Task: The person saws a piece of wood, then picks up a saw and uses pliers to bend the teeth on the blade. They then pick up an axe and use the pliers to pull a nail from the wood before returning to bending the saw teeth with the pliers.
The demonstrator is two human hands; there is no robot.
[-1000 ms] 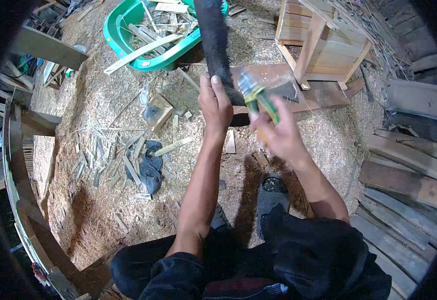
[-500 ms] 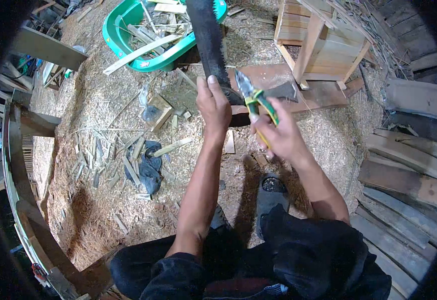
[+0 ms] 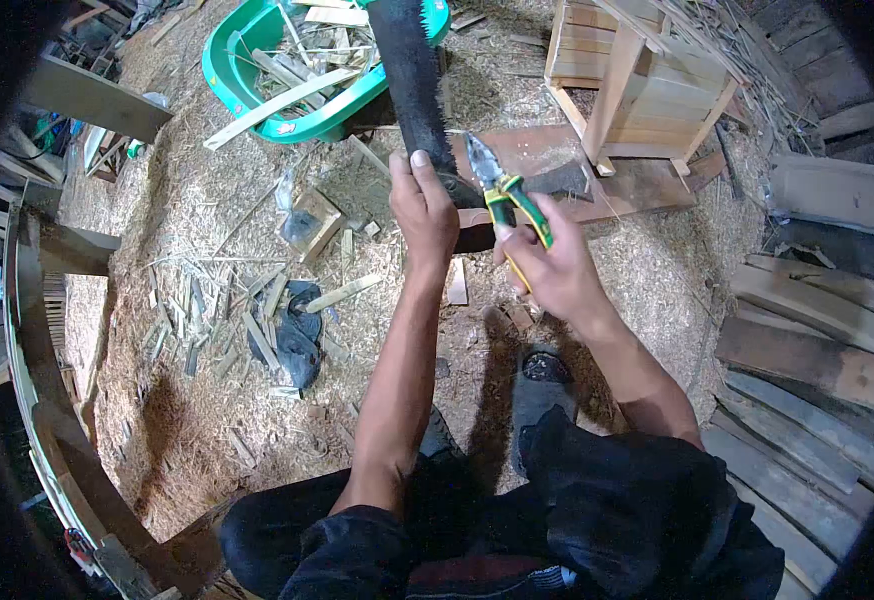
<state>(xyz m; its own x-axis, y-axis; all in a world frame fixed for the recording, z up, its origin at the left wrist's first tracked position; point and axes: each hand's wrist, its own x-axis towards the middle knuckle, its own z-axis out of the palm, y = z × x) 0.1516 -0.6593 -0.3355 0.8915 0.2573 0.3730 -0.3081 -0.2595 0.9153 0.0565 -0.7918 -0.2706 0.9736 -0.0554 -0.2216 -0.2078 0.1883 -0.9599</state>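
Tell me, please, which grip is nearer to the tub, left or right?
Left. In the picture, the left grip, on the saw, is below the right part of the tub; the right grip, holding pliers, is lower and farther right.

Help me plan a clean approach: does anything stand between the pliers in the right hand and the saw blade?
Nothing visible does. The pliers, held in the right hand, point up beside the saw blade on its toothed side, with an open gap showing. One view leaves depth uncertain.
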